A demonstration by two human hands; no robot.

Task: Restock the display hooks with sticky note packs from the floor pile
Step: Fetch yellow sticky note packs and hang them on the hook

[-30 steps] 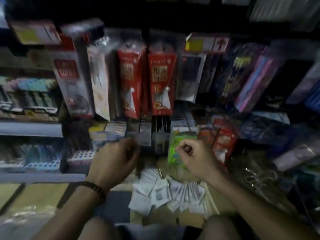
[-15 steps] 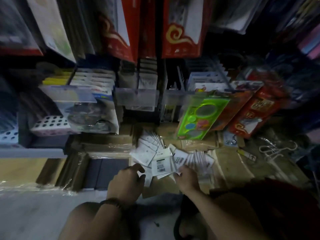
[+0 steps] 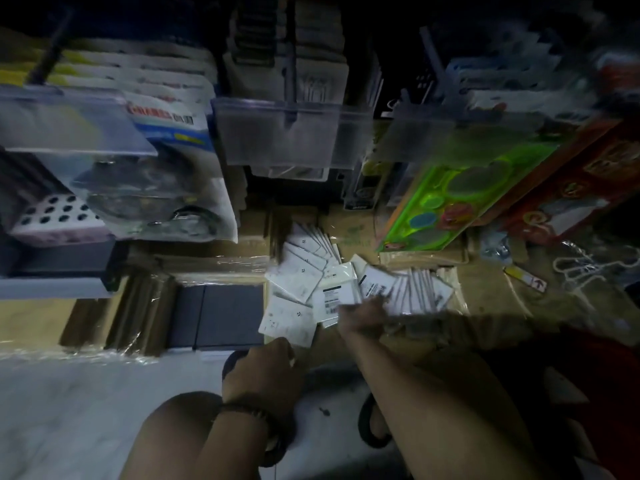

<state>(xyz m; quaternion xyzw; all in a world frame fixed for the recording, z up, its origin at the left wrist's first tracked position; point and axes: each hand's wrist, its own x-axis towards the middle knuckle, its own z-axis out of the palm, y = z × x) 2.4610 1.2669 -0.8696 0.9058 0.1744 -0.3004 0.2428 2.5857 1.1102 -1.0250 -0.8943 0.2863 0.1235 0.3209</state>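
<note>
At the centre of the frame, the pile of sticky note packs (image 3: 298, 282) lies fanned out on plastic-wrapped cardboard (image 3: 491, 292). The right hand (image 3: 362, 317), blurred, rests on the pile's lower edge; its grip cannot be told. Lower centre, the left hand (image 3: 263, 368), with a bracelet (image 3: 242, 414) at the wrist, touches the nearest pack with fingers curled, hold unclear. A green toy pack (image 3: 460, 199) leans at upper right.

The light is dim, darkest along the top and right. A pale grey floor (image 3: 69, 420) fills the lower left. Beyond it, film-wrapped cardboard (image 3: 207, 263) lies flat beneath hanging goods (image 3: 156, 195), with clear tag holders (image 3: 287, 133) in front of them. A grey shelf (image 3: 52, 289) juts in at left.
</note>
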